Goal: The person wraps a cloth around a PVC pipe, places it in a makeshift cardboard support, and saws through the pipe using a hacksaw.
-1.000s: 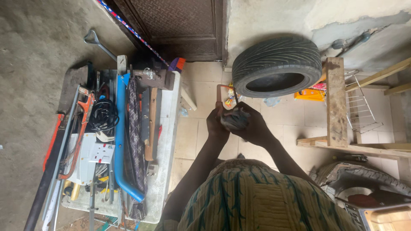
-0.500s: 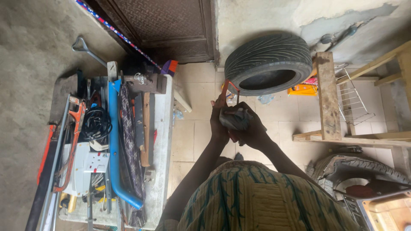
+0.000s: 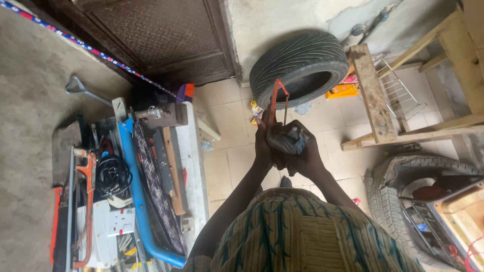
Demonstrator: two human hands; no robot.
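The person is holding both hands together in front of the chest, above the tiled floor [image 3: 229, 166]. The left hand [image 3: 263, 146] and the right hand [image 3: 305, 153] are clamping a small dark bundle [image 3: 287, 140], which looks like a cloth or bag wrapped round an object. What sits inside is hidden, so its make cannot be told. A thin orange frame [image 3: 276, 98] with a slim metal rod beside it is rising out of the top of the bundle, pointing toward the tyre [image 3: 297, 65] that is lying against the wall.

Handling judgement:
- The bundle is appearing light, since both hands are carrying it in the air with bent wrists.
- The wrapping is appearing soft and yielding; a firm grip round its middle is giving the best hold.
- The orange frame is appearing thin and stiff, likely to bend or snag if used as a handle. Taking hold lower down, at the wrapped part, is safer.
- Each grip is closed round the bundle, fingers overlapping, with no gap showing.

To the left, a bench [image 3: 194, 166] is carrying a blue pipe [image 3: 135, 196], a coil of black cable [image 3: 112, 176] and a white socket block [image 3: 118, 221]. A wooden frame [image 3: 373, 95] is standing to the right, with a second tyre [image 3: 398, 176] near it.
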